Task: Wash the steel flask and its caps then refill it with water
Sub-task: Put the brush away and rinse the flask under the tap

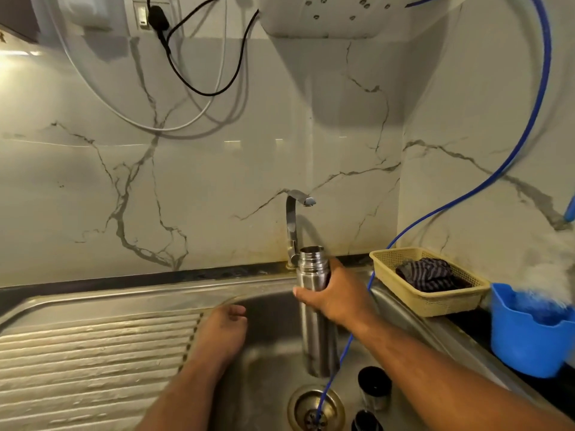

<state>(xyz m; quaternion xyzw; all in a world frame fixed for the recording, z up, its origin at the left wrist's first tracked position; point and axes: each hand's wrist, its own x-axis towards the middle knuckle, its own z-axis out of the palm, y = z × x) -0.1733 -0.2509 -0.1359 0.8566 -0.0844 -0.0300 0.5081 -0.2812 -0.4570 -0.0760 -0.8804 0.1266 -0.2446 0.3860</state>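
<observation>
Steel flask [319, 346] upright, uncapped, gripped by R hand [339, 295] over sink [267, 356]; L hand [222, 332] loosely curled, empty, at its left edge.

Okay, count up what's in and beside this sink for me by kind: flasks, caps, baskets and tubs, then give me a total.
Steel flask: 1
Flask caps: 2
Yellow basket: 1
Blue tub: 1
Total: 5
</observation>
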